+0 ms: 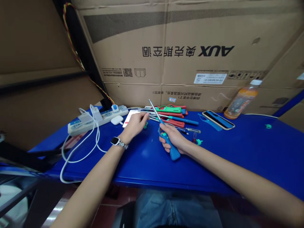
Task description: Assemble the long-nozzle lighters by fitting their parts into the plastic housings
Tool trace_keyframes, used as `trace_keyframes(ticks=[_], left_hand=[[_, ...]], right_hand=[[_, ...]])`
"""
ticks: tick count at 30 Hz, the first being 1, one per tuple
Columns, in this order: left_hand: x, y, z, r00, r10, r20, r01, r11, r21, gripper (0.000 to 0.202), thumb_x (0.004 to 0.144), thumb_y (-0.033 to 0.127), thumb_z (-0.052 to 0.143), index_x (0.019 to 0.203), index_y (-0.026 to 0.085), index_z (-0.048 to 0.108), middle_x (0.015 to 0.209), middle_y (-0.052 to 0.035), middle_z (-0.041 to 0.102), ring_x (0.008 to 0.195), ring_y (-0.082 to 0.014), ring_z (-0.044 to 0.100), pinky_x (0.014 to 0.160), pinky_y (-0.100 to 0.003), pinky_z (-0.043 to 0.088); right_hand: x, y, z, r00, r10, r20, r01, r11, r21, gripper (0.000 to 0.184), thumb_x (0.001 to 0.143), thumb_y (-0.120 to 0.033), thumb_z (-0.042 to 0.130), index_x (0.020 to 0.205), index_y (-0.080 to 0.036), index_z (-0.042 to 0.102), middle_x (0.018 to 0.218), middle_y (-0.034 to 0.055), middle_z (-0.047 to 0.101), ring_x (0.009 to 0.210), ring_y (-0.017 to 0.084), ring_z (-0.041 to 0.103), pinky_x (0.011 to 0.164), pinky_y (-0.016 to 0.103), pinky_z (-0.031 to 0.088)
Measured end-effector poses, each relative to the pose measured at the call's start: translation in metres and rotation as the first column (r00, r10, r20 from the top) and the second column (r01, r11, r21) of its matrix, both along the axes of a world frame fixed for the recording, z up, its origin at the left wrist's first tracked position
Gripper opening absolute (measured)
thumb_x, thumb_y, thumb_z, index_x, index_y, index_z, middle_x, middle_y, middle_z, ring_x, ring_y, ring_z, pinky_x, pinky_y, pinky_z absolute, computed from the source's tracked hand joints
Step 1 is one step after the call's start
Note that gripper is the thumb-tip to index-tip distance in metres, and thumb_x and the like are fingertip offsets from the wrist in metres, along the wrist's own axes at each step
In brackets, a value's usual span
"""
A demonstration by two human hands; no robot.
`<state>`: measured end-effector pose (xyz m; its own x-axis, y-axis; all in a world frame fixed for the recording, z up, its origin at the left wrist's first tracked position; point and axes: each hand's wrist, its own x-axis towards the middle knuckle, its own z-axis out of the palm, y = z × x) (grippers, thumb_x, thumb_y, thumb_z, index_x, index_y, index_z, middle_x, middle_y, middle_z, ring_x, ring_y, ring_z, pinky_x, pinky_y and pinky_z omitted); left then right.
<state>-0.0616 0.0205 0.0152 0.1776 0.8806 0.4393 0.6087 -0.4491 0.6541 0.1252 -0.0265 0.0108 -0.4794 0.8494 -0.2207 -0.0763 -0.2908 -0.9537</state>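
Behind our blue table stands a wall of large cardboard boxes printed with dark lettering.

Item one: our right hand, closed around the blue handle of a long-nosed lighter. Its thin metal rod slants up and to the left, ending above the pile behind it; the handle's butt rests on the table near the middle of the front edge.

Item two: our left hand, a wristwatch on the wrist, fingers curled and lowered to the table just left of the rod. A small green piece shows at the fingertips; we cannot tell whether the hand grips it or only touches it.

Item three: a pile of similar lighters, red, green and blue, lying flat just behind both hands.

Item four: a white power strip at the left rear, with white cables looping over the table's edge, and a white earbud case just beside it.

Item five: a phone lying flat to the right of the pile, and an orange drink bottle leaning against the boxes beyond it.

Item six: small green parts, one near our right wrist, another well apart at the far right.
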Motion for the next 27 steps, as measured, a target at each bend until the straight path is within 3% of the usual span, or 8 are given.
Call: trace_keyframes(ticks=[3,5,9,12,15,19,23,27], left_hand=[[-0.016,0.006,-0.004,0.964,0.114,-0.239,-0.117,0.993,0.002,0.020,0.086,0.023,0.056,0.068,0.018,0.061,0.061,-0.0016,0.058,0.056,-0.0160,0.048,0.062,-0.029,0.036],[-0.016,0.006,-0.009,0.958,0.123,-0.258,-0.132,0.991,-0.015,0.012,0.081,0.019,0.061,0.069,0.018,0.062,0.065,-0.0026,0.058,0.061,-0.0174,0.050,0.067,-0.030,0.038],[-0.002,0.003,-0.019,0.988,0.157,-0.004,-0.157,0.988,0.000,0.024,0.067,0.023,0.076,0.057,0.021,0.055,0.063,-0.0029,0.050,0.071,-0.0223,0.052,0.074,-0.032,0.041],[0.005,0.004,-0.023,0.971,0.157,0.178,-0.149,0.987,-0.059,0.033,0.060,0.013,0.079,0.049,0.023,0.049,0.059,-0.0013,0.043,0.076,-0.0249,0.052,0.077,-0.031,0.040],[0.007,0.006,-0.023,0.948,0.089,0.305,-0.074,0.995,-0.063,0.029,0.058,0.006,0.077,0.051,0.022,0.054,0.060,-0.0013,0.046,0.075,-0.0237,0.051,0.077,-0.030,0.041],[0.015,0.007,-0.019,0.928,-0.018,0.373,0.052,0.995,-0.081,0.013,0.068,0.012,0.075,0.069,0.020,0.064,0.064,-0.0003,0.058,0.066,-0.0177,0.052,0.069,-0.027,0.042],[0.032,0.007,-0.008,0.747,-0.002,0.665,0.210,0.949,-0.233,0.015,0.082,0.017,0.066,0.096,0.016,0.068,0.072,-0.0015,0.066,0.066,-0.0132,0.059,0.064,-0.023,0.044],[0.047,0.013,0.010,0.461,0.144,0.876,0.363,0.870,-0.334,0.011,0.091,0.013,0.056,0.089,0.012,0.067,0.083,-0.0072,0.071,0.071,-0.0106,0.065,0.072,-0.022,0.050]], right_hand=[[0.000,0.000,-0.004,0.998,0.004,0.070,-0.003,1.000,-0.023,0.023,0.095,-0.046,0.043,0.102,-0.025,0.045,0.047,-0.0089,0.048,0.029,0.009,0.037,0.030,0.021,0.040],[-0.001,0.000,-0.005,0.996,0.005,0.094,-0.005,1.000,0.002,0.029,0.094,-0.045,0.044,0.115,-0.026,0.047,0.047,-0.0090,0.048,0.029,0.010,0.039,0.030,0.021,0.041],[-0.001,-0.001,-0.005,0.996,-0.009,0.094,0.006,1.000,0.024,0.040,0.094,-0.045,0.042,0.131,-0.029,0.042,0.046,-0.0091,0.050,0.029,0.010,0.040,0.030,0.022,0.043],[0.002,-0.003,-0.006,0.995,-0.014,0.098,0.012,1.000,0.025,0.042,0.093,-0.047,0.043,0.131,-0.029,0.043,0.047,-0.0092,0.050,0.029,0.011,0.041,0.030,0.022,0.043],[0.008,-0.006,-0.007,0.994,-0.030,0.104,0.026,0.999,0.033,0.038,0.092,-0.048,0.044,0.125,-0.028,0.044,0.048,-0.0087,0.053,0.029,0.011,0.043,0.030,0.022,0.043],[0.018,-0.007,-0.012,0.998,-0.042,0.051,0.042,0.999,0.014,0.022,0.088,-0.040,0.046,0.104,-0.024,0.043,0.059,-0.0031,0.064,0.032,0.015,0.052,0.033,0.028,0.048],[0.023,-0.007,-0.016,0.999,-0.045,0.010,0.044,0.998,0.034,0.017,0.087,-0.037,0.042,0.095,-0.023,0.042,0.055,-0.0027,0.063,0.029,0.015,0.049,0.031,0.027,0.045],[0.021,-0.013,-0.015,0.999,-0.039,0.033,0.034,0.991,0.129,0.036,0.092,-0.054,0.040,0.112,-0.024,0.042,0.048,-0.0073,0.058,0.026,0.012,0.043,0.027,0.022,0.040]])
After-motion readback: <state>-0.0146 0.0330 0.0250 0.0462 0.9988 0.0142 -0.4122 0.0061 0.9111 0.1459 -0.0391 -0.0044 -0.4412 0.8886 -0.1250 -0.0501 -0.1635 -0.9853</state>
